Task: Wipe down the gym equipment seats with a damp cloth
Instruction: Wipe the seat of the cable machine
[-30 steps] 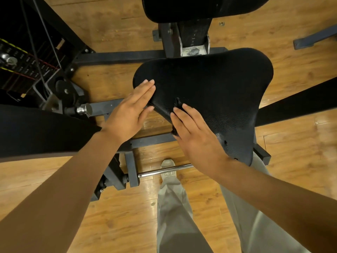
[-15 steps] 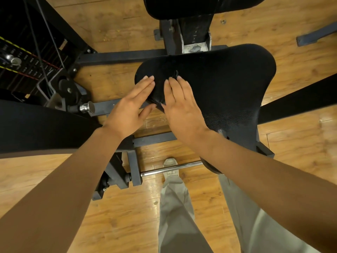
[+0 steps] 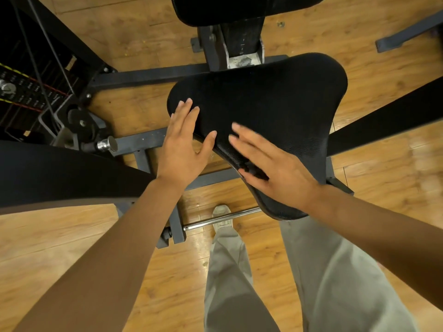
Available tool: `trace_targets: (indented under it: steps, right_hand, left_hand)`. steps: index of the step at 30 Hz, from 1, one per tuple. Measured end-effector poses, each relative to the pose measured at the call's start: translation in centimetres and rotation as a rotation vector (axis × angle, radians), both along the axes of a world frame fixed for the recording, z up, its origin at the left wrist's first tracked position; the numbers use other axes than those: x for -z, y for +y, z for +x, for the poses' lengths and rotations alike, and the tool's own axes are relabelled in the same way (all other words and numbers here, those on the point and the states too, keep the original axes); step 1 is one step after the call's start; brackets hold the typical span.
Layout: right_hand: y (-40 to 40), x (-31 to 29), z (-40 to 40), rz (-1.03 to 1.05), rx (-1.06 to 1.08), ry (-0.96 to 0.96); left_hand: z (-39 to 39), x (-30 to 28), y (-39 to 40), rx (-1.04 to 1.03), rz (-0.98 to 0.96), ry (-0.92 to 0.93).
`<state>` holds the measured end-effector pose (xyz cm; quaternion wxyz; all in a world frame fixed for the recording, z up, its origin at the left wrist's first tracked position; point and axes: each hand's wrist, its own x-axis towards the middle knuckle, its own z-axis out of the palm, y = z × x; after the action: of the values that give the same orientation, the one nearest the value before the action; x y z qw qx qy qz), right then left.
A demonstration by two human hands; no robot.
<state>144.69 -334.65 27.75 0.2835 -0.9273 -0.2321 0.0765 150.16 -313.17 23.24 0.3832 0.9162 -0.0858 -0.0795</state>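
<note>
A black padded seat (image 3: 275, 99) of a gym machine fills the middle of the head view. My left hand (image 3: 182, 144) rests flat on the seat's left edge, fingers straight. On the near left part of the seat my right hand (image 3: 271, 164) lies flat with straight, slightly blurred fingers. A small piece of black cloth (image 3: 255, 170) shows under its thumb and palm; most of the cloth is hidden and hard to tell from the seat.
The black backrest pad (image 3: 239, 8) is at the top. The grey steel frame (image 3: 153, 75) runs left, with a weight stack (image 3: 21, 94) at far left. A black pad (image 3: 60, 171) lies left, another black pad (image 3: 388, 116) right. A chrome bar (image 3: 220, 218) crosses above my shoe.
My right hand has slid back toward me and to the right across the seat with the cloth under it. My left hand has stayed on the seat's left edge.
</note>
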Motion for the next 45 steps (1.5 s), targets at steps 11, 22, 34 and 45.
trace_targets:
  steps: [11, 22, 34, 45]
  right_hand:
    - [-0.3, 1.1, -0.1, -0.074, 0.003, -0.139]
    - [-3.4, 1.8, 0.1, -0.014, -0.429, -0.278]
    - [-4.5, 0.5, -3.5, -0.008, -0.049, -0.047]
    - [-8.3, 2.1, 2.2, 0.005, -0.119, -0.102]
  left_hand:
    - [-0.1, 0.2, -0.1, -0.002, 0.022, 0.014]
    - [-1.4, -0.7, -2.5, 0.056, 0.204, -0.033]
    - [-1.6, -1.0, -3.4, 0.004, 0.213, 0.011]
    - [-2.4, -0.4, -5.0, 0.049, 0.205, -0.096]
